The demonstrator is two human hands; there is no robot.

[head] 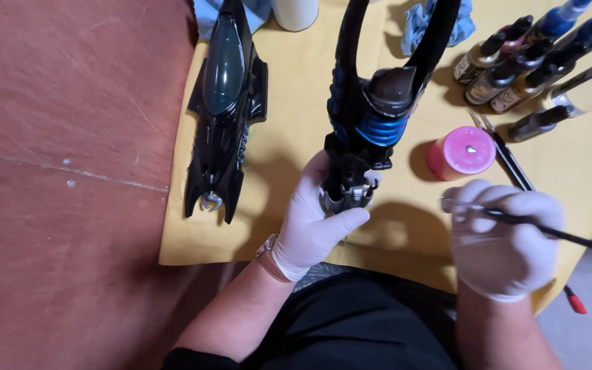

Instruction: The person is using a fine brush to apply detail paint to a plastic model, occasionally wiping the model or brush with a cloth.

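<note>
My left hand point(313, 219), in a white glove, grips the lower end of a black model vehicle part point(371, 103) with blue ribbed detail and two long curved fins rising away from me. My right hand point(505, 236), also gloved, holds a thin black paintbrush point(556, 233) with its tip pointing left toward the model's silver end piece point(347, 200), a short gap between them. Both hands hover above a yellow cloth point(296, 103).
A second black model body point(224, 103) with a dark canopy lies on the cloth at left. A pink-capped pot point(462, 152), spare brushes point(505, 154), several dropper paint bottles point(515, 65), a blue rag point(423, 24) and a white cup point(294, 12) sit farther back. A brown table point(70, 171) spreads left.
</note>
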